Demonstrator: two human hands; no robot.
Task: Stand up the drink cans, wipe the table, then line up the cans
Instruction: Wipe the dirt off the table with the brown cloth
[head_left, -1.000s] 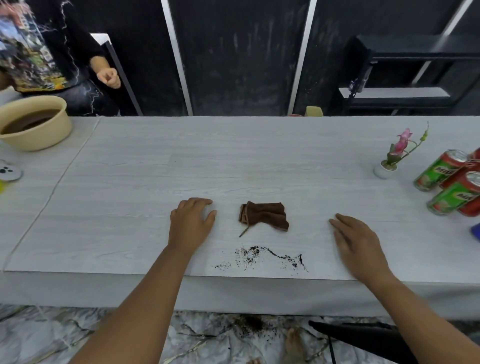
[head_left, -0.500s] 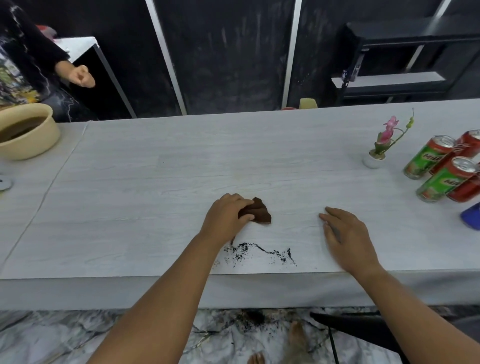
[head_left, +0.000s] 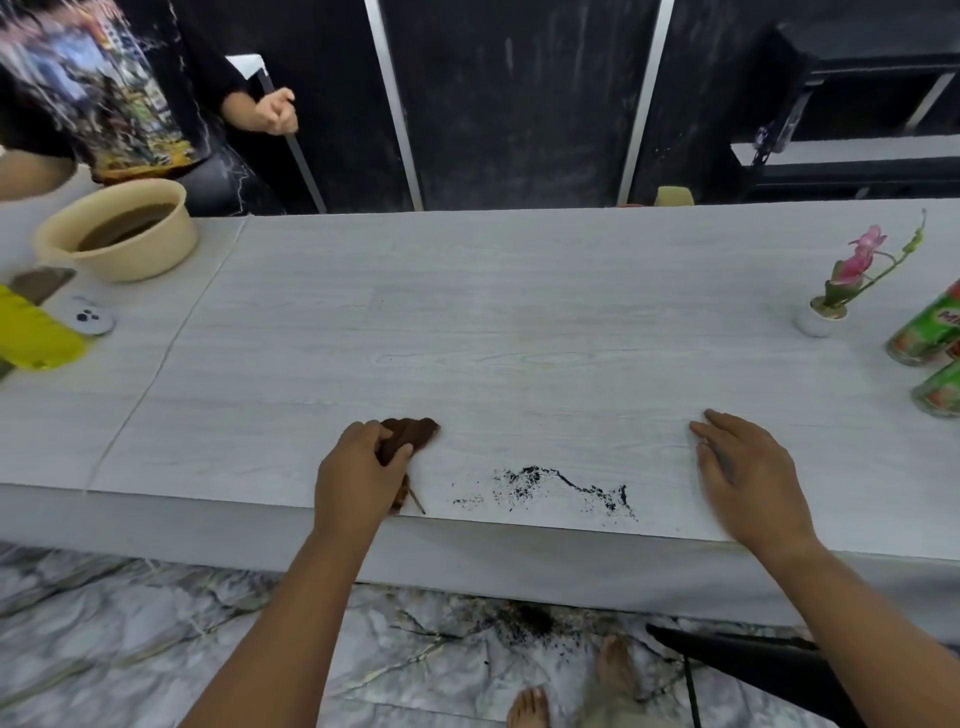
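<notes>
While my left hand (head_left: 358, 475) grips the brown cloth (head_left: 410, 435) near the table's (head_left: 519, 322) front edge, left of the dirt (head_left: 566, 491), my right hand (head_left: 748, 475) rests flat and open; two cans (head_left: 927, 338) stand far right.

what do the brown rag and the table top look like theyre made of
Brown rag: soft cloth, matte, bunched in the left hand, with a loose thread trailing. Table top: pale grey wood-grain, smooth and matte; probably printed laminate rather than bare wood.
</notes>
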